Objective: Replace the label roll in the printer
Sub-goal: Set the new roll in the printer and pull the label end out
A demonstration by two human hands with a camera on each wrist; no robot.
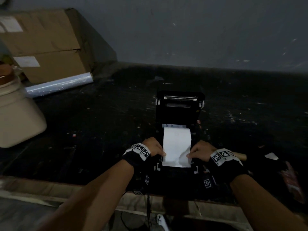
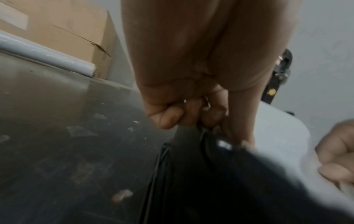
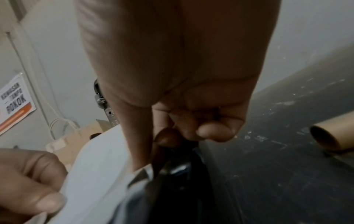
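Note:
A black label printer (image 1: 180,110) stands open on the dark table, its lid tilted back. A white label roll sits inside, and its paper strip (image 1: 176,147) is drawn forward over the front. My left hand (image 1: 162,153) pinches the strip's left edge, thumb on top. My right hand (image 1: 190,155) pinches the right edge the same way. In the left wrist view my left hand (image 2: 191,115) has its fingers curled beside the paper (image 2: 277,136). The right wrist view shows my right hand (image 3: 172,136) at the paper (image 3: 99,159) over the printer's side.
Stacked cardboard boxes (image 1: 43,44) and a roll of clear film (image 1: 60,85) lie at the back left. A pale tub (image 1: 16,120) stands at the left. An empty cardboard core (image 1: 240,155) and a red packet (image 1: 291,182) lie right of the printer. The table's front edge runs under my forearms.

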